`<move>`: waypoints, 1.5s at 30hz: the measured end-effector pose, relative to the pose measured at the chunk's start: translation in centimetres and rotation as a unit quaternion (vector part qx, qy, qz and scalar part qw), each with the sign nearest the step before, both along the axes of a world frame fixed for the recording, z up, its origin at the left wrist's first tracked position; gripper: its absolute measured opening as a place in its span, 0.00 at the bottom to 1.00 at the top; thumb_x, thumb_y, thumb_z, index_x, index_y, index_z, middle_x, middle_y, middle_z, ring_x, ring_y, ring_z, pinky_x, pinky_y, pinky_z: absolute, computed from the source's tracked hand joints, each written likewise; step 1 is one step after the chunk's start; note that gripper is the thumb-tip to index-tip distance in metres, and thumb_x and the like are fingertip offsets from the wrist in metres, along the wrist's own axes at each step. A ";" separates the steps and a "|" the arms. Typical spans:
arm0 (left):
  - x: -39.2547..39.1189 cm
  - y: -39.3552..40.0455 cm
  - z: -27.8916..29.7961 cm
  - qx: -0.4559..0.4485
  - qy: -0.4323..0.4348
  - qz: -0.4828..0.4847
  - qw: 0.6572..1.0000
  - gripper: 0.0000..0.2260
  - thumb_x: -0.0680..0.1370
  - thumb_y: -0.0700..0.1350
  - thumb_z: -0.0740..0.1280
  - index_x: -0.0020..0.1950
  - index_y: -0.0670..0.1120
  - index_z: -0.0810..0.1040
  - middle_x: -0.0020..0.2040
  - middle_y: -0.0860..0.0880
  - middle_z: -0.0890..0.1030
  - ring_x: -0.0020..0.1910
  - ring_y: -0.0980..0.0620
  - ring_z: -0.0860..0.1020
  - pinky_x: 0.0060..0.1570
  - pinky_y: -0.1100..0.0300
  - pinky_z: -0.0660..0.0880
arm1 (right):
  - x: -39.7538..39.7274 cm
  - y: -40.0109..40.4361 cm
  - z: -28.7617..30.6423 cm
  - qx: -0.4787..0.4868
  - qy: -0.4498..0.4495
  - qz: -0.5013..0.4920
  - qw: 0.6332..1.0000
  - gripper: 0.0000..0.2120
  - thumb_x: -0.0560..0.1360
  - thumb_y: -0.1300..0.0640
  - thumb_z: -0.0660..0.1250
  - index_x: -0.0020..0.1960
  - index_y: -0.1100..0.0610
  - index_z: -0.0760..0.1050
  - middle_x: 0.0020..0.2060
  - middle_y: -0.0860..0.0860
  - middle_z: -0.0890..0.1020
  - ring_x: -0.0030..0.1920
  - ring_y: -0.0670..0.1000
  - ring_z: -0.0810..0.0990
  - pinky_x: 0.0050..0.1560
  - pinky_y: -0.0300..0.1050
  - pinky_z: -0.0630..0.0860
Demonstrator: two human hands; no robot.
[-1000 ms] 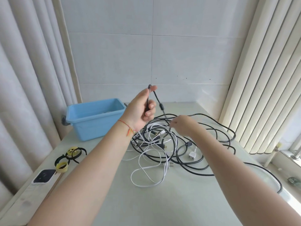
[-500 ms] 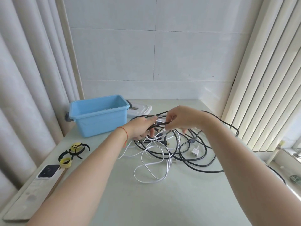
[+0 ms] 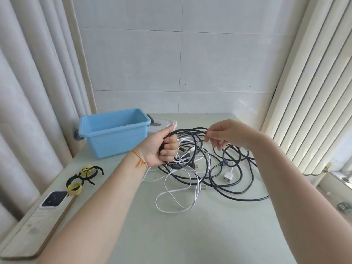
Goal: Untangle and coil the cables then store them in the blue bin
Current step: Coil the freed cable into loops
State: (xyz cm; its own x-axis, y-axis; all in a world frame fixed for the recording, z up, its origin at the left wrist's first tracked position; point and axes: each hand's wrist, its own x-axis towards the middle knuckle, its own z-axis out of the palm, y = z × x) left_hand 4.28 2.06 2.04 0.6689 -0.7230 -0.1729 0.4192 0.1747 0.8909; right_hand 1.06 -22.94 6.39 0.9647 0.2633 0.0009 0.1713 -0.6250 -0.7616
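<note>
A tangle of black cables (image 3: 224, 180) and a white cable (image 3: 177, 199) lies mid-table. My left hand (image 3: 162, 147) grips loops of a black cable (image 3: 188, 133) in its fist above the pile. To its right, my right hand (image 3: 226, 135) pinches the same black cable between thumb and fingers, a short span stretched between the two hands. The blue bin (image 3: 114, 131) stands at the back left, just left of my left hand; something pale lies inside it.
A white lid (image 3: 162, 123) lies behind the bin. Black and yellow cable ties (image 3: 83, 177) and a phone (image 3: 53, 199) sit on the left, near a wooden board (image 3: 36, 233). A white plug (image 3: 227, 177) rests among the cables. Curtains hang left, blinds right.
My left hand came down from its raised position and now grips loops of black cable. My right hand rose from the pile and has moved apart to the right along the cable.
</note>
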 end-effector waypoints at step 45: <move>0.2 -1.3 2.8 -0.279 -0.060 0.210 0.935 0.13 0.82 0.48 0.52 0.38 0.48 0.66 0.23 0.53 0.59 0.21 0.55 0.59 0.23 0.63 0.60 | -0.1 2.8 0.0 -0.303 0.026 -0.100 0.947 0.12 0.80 0.51 0.63 0.49 0.53 0.84 0.28 0.48 0.72 0.27 0.47 0.67 0.29 0.40 0.65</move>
State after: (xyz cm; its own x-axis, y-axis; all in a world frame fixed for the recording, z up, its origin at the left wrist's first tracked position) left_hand 4.44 0.78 4.80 0.9047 -0.3471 0.2471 0.1116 0.7528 0.6487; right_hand 0.95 -20.13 6.41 0.9901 0.0121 -0.1402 -0.0247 -0.9660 -0.2575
